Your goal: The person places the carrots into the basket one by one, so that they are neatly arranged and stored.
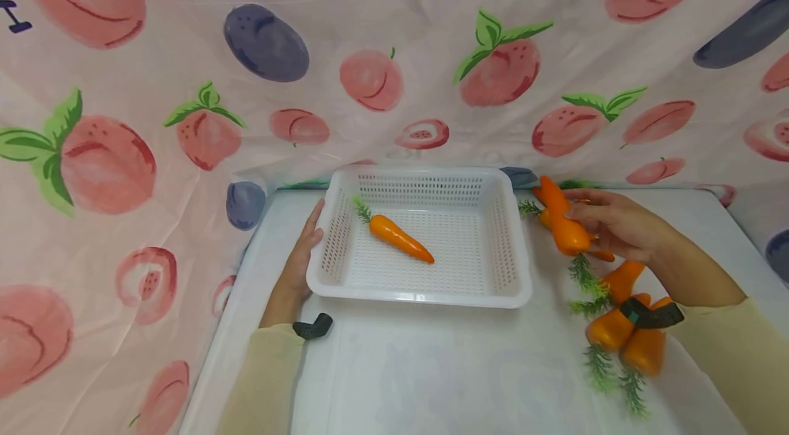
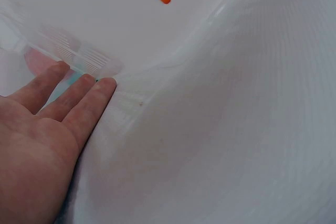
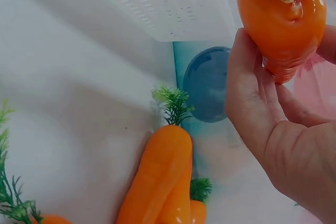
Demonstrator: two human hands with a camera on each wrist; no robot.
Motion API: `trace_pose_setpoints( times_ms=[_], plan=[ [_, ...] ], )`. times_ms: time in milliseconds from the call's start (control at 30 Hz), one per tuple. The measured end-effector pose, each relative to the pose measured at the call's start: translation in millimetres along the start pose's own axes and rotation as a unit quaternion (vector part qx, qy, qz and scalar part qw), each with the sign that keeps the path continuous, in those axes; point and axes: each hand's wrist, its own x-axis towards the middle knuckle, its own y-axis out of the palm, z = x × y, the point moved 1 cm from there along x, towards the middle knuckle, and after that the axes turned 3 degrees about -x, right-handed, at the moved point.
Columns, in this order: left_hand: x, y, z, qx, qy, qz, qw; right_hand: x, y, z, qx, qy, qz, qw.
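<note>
A white plastic basket stands at the back of the white table, and one carrot with a green top lies inside it. My left hand touches the basket's left wall with fairly straight fingers; the left wrist view shows the fingertips against that wall. To the right of the basket my right hand grips a thick carrot above the table, its leafy end pointing down toward me. In the right wrist view this carrot sits between thumb and fingers.
Several more carrots with green tops lie on the table's right side, some below the raised right hand and others near the right forearm. A fruit-printed cloth hangs behind the table and along its left side.
</note>
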Motion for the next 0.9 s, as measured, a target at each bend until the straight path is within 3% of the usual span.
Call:
trace_pose_setpoints(
  times_ms=[500,900],
  plan=[
    [-4.4,7.6,-8.5,0.008,-0.001,0.001,1.0,3.4,14,19,-0.023,-0.019,0.002,0.9995],
    [-0.1,0.2,-0.7,0.001,-0.001,0.0,1.0,13.8,37,37,-0.024,-0.028,0.022,0.9991]
  ],
)
